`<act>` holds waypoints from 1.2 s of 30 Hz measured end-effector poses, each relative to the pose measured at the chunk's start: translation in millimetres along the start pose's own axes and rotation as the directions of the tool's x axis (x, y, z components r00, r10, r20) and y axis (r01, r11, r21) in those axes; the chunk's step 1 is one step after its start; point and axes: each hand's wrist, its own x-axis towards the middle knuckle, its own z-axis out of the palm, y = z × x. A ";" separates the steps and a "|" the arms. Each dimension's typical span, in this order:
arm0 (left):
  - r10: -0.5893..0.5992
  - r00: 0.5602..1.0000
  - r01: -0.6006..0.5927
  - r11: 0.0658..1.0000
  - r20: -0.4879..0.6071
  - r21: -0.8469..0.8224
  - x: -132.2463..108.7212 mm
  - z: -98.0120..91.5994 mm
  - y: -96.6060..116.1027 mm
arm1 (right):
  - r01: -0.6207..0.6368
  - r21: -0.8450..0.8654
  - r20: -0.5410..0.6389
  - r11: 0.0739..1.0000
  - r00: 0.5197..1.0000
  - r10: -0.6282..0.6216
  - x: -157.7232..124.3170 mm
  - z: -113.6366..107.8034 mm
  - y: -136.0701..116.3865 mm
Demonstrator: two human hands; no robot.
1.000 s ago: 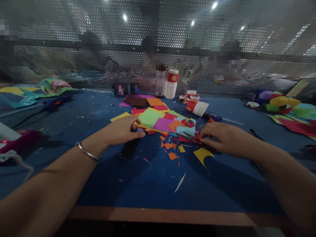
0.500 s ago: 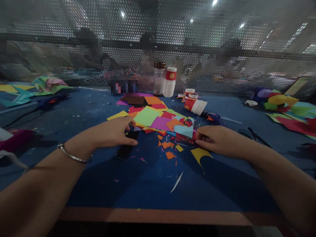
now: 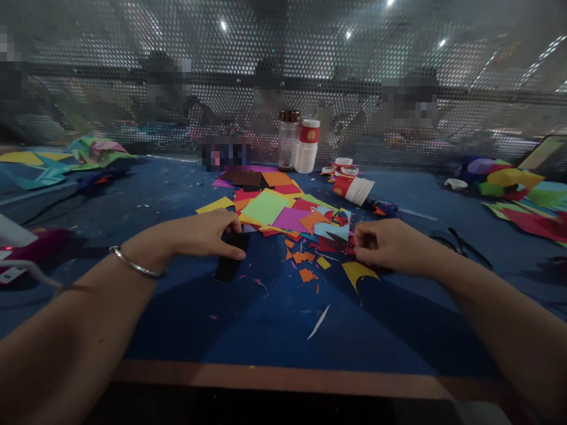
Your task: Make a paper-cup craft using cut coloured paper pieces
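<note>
My left hand (image 3: 201,235) lies on the blue table, thumb and curled fingers closed on the top end of a flat black card (image 3: 229,264). My right hand (image 3: 390,245) is curled shut at the right edge of a heap of coloured paper squares (image 3: 283,212). The dark blades of scissors (image 3: 342,240) stick out from its fingers to the left. A yellow cut piece (image 3: 358,273) lies just below that hand, and orange scraps (image 3: 305,273) lie between my hands. A metal bangle (image 3: 133,267) is on my left wrist.
Behind the heap stand a clear bottle (image 3: 287,140) and a stack of paper cups (image 3: 307,147); another cup stack (image 3: 357,190) lies on its side. Black scissors (image 3: 463,243) rest at right. Paper piles sit far left (image 3: 88,152) and right (image 3: 522,198). A perforated screen (image 3: 110,82) separates people beyond.
My right hand has drawn back slightly and curled into a fist over the scissors. My left hand slid down onto the black card and closed on it.
</note>
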 end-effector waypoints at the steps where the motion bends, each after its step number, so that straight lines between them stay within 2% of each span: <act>1: 0.017 1.000 -0.017 1.000 -0.007 -0.011 0.1 -0.2 -1.1 | 0.000 0.009 -0.011 1.000 1.000 0.000 -0.2 -0.4 0.3; 3: 0.059 0.997 -0.063 0.996 -0.048 -0.069 1.4 0.3 -4.1 | 0.007 0.026 -0.028 1.000 1.000 -0.006 -0.5 -0.6 1.0; 6: 0.131 0.987 -0.152 0.954 -0.098 -0.260 4.9 3.8 -6.6 | 0.047 0.093 -0.097 0.995 0.995 -0.038 -0.5 0.6 1.7; 8: 0.147 0.980 -0.190 0.882 -0.131 -0.432 7.6 8.3 -3.8 | 0.095 0.171 -0.175 0.981 0.982 -0.065 -0.6 2.0 1.5; 11: 0.053 0.963 -0.221 0.713 -0.263 -0.665 11.3 17.3 7.7 | 0.144 0.320 -0.243 0.937 0.968 -0.066 -1.5 3.7 -1.4; 13: 0.012 0.957 -0.233 0.623 -0.289 -0.747 13.6 23.8 17.6 | 0.129 0.443 -0.233 0.887 0.972 -0.026 -2.8 4.4 -5.3; 18: -0.007 0.947 -0.277 0.487 -0.321 -0.828 18.1 38.0 35.9 | 0.023 0.722 -0.105 0.692 0.992 0.076 -5.9 6.5 -18.9; 21: -0.002 0.957 -0.263 0.419 -0.290 -0.869 19.4 44.8 42.0 | -0.030 0.830 -0.027 0.556 0.995 0.093 -5.7 10.1 -26.6; 24: 0.002 0.967 -0.239 0.343 -0.253 -0.909 19.6 49.1 48.4 | -0.032 0.887 -0.030 0.460 0.992 0.127 -4.8 15.1 -33.1; 27: 0.000 0.972 -0.225 0.293 -0.236 -0.929 18.8 49.1 56.2 | 0.014 0.887 -0.078 0.462 0.990 0.119 -4.2 20.2 -37.0; 30: 0.006 0.974 -0.221 0.269 -0.228 -0.938 17.8 45.5 63.9 | 0.046 0.836 -0.097 0.547 0.993 0.065 -3.6 24.5 -37.7; 33: 0.043 0.972 -0.233 0.304 -0.231 -0.924 19.1 41.9 70.7 | 0.051 0.812 -0.083 0.581 0.996 0.029 -3.4 27.0 -37.6; 36: 0.057 0.969 -0.246 0.321 -0.241 -0.914 24.0 41.8 77.8 | 0.036 0.836 -0.048 0.547 0.999 0.007 -4.0 27.7 -38.6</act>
